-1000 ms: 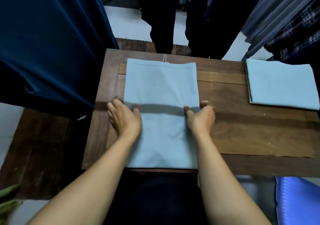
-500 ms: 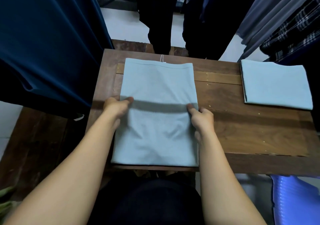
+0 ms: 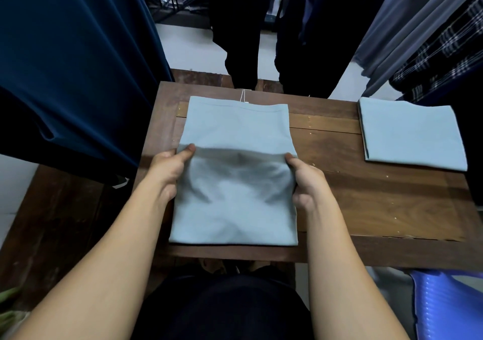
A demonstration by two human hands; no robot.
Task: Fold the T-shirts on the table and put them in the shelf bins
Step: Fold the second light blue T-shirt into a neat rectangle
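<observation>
A light blue T-shirt (image 3: 235,128), folded into a long strip, lies lengthwise on the wooden table (image 3: 366,203). My left hand (image 3: 167,167) pinches its left edge at mid-length. My right hand (image 3: 304,175) pinches the right edge opposite. Between the hands the cloth is lifted into a raised crease, and the near half is wrinkled. A second light blue T-shirt (image 3: 410,133), folded into a flat rectangle, lies at the table's far right.
Dark blue fabric (image 3: 73,60) hangs close on the left, over the table's left side. Grey and plaid garments (image 3: 428,39) hang at the right. A person's dark trouser legs (image 3: 243,39) stand beyond the far edge. A blue plastic object (image 3: 447,305) sits low right.
My hands went from lying flat on the shirt's sides to pinching both edges. The cloth at mid-length has risen into a crease, and the near half has wrinkled.
</observation>
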